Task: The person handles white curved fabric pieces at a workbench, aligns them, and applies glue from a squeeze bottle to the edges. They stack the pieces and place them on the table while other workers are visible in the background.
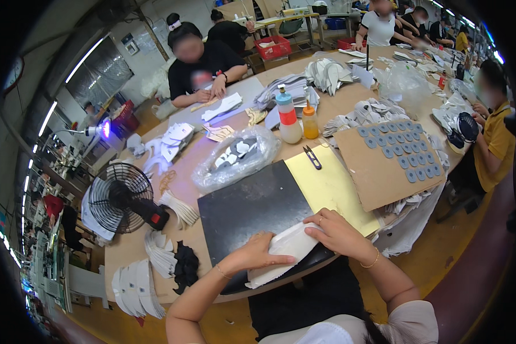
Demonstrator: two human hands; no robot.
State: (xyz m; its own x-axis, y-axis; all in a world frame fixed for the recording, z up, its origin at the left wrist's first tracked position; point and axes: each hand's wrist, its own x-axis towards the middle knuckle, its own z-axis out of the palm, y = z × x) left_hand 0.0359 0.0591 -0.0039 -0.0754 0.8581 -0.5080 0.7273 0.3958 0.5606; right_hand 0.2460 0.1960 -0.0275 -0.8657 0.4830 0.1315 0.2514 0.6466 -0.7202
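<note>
A long white piece of material (291, 247), like a cut shoe part, lies slantwise over the front edge of a black board (252, 200). My left hand (260, 253) grips its left part, thumb on top and fingers behind. At its right end, the fingers and thumb of my right hand (337, 231) pinch it. Right of the board is a yellow sheet (335, 189), with small dark thread snips (312, 157) on its far part. Whether the white piece has more than one layer I cannot tell.
Beyond the board stand a white bottle (289, 117), an orange-capped bottle (310, 121) and a plastic bag of pieces (235, 157). A black fan (120, 198) is at left. Cardboard (355, 172) with grey patches is at right. Co-workers (203, 69) sit around the table.
</note>
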